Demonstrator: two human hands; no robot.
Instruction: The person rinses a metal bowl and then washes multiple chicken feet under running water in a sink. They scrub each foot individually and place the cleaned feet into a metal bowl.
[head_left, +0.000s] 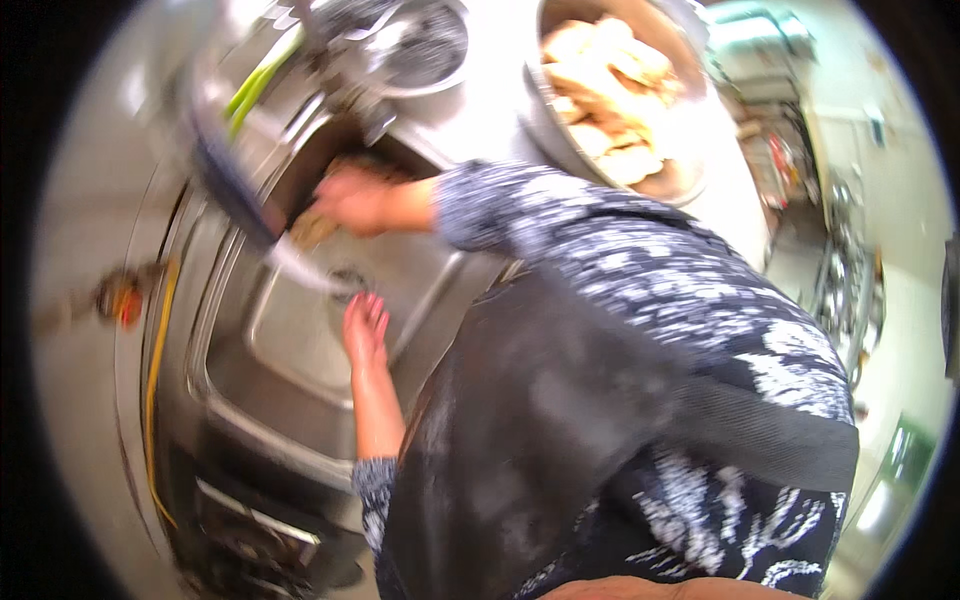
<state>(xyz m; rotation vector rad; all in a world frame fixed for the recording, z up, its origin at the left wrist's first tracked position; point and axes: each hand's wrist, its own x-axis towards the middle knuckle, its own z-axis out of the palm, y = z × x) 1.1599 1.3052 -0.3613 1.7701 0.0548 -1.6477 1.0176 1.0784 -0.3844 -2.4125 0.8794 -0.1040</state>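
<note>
My left hand (365, 324) reaches over the stainless steel sink basin (281, 405), palm up with nothing visible in it. Its fingertips meet a stream of water (307, 271) falling from a blurred dark faucet head (232, 180). My right hand (352, 199), also blurred, is low over the far corner of the sink. Beside and partly beneath it lies a brownish thing (311, 229), too unclear to name; whether the fingers grip it cannot be told. The sink drain (349, 283) shows between the hands.
A large metal pot (531, 82) of pale brown food chunks (611, 97) stands beyond my right forearm. Past the sink are a round metal bowl (457, 56) and long green stalks (259, 90). Along the wall side run a yellow hose or cable (156, 375) and a pipe fitting with an orange-red part (127, 304).
</note>
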